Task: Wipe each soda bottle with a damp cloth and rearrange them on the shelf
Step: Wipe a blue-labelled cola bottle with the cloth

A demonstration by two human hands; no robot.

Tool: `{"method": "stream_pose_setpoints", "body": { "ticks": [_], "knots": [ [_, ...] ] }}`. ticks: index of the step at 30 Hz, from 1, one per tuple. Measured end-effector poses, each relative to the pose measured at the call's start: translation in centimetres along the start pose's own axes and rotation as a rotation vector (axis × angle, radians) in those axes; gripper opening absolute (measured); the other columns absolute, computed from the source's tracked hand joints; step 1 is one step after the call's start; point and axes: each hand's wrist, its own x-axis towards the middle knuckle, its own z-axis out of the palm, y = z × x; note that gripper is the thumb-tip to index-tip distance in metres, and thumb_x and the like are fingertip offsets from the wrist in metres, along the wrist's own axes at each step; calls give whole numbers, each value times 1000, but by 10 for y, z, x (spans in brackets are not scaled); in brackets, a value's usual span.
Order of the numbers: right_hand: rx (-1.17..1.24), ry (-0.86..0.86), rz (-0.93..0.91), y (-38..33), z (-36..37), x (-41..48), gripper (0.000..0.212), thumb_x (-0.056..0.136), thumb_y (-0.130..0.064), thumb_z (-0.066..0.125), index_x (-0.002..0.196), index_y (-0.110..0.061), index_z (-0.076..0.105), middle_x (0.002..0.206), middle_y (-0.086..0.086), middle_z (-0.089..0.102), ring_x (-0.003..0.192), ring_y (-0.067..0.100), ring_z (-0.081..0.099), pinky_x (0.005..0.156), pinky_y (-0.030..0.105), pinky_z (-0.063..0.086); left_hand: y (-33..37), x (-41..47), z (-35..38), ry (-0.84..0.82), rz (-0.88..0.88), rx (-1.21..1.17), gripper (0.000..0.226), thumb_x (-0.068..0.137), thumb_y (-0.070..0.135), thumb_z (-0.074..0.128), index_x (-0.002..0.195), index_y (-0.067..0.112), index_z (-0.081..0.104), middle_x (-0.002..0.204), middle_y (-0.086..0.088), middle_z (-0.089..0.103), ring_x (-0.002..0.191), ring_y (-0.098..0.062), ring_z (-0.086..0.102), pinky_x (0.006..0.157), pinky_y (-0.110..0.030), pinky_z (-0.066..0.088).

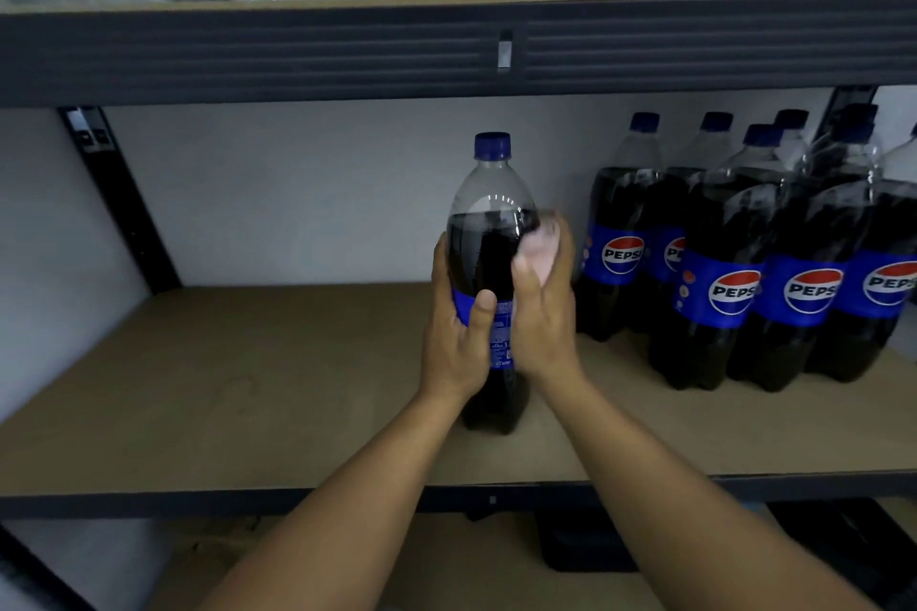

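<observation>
Left hand [459,327] grips upright soda bottle [489,233] on shelf [248,362]; right hand [546,308] clutches pale cloth [541,251] against bottle; other bottles [744,263] right of hand.

left hand [459,327] grips upright bottle [489,233] | right hand [543,293] presses cloth [538,248] against it

Held Pepsi bottle [489,233]: near-black cola, blue cap, blue label. Other Pepsi bottles [714,223] same deal, with red-white-blue logos. Cloth [543,246] looks pale pink. Shelf board [248,362] tan, frame [297,50] dark grey.
</observation>
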Motion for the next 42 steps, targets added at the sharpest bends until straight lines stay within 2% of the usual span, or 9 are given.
{"method": "stream_pose_setpoints", "body": {
  "ticks": [3,9,15,19,24,31,36,39,42],
  "knots": [
    [-30,6,-122,-38,-1,40,68,102,-49,47,162,-21,30,144,-23,42,118,-34,37,93,-6,32,1,0,1,1,-5,-4,100,93,80,42,163,12,22,149,47,37,140,15,39,107,-6,33],
    [-25,63,-193,-38,2,42,70,100,-58,46,157,-19,41,155,0,52,141,6,49,115,26,43,-4,-2,2,11,-17,-11,94,97,77,39,164,14,22,156,32,39,144,5,40,110,-11,35],
    [18,79,73,31,8,-51,50,100,-67,41,148,-61,27,151,-36,42,143,-7,42,121,34,39,-1,-9,7,74,-5,89,100,91,86,32,166,20,20,137,60,34,121,31,41,91,2,37],
    [7,48,125,49,6,-61,55,106,-63,35,155,-40,38,149,-14,56,138,9,53,116,47,45,1,-12,9,75,-33,130,101,87,91,28,165,29,17,130,64,34,110,32,46,84,0,42],
    [-18,25,49,-20,3,17,64,98,-69,38,156,-41,35,149,-20,47,121,-25,44,101,4,37,10,-14,8,87,-25,148,103,88,90,27,164,23,16,122,66,36,100,36,46,77,2,42],
    [-55,-10,-208,-55,3,61,71,97,-66,38,155,-25,44,150,-3,56,135,7,53,110,25,44,7,-13,10,107,-43,132,101,87,91,31,164,27,20,130,57,39,111,31,47,81,3,39],
    [-27,-18,26,19,5,-19,65,99,-70,31,160,-48,20,156,-28,41,139,-13,43,111,12,36,2,-12,10,135,-37,143,91,88,90,29,161,36,21,143,38,47,113,26,50,86,-3,44],
    [7,2,89,60,6,-55,65,106,-60,34,163,-30,30,161,-15,44,149,5,41,122,40,37,0,-13,11,157,-47,137,95,88,90,29,161,29,28,130,49,48,111,25,53,84,0,41],
    [67,20,132,76,9,-68,71,107,-64,36,165,-23,28,165,-4,41,153,17,38,125,56,31,-1,-16,14,145,-60,156,83,96,79,28,159,25,33,139,27,57,113,16,57,83,-3,43]
  ]
}}
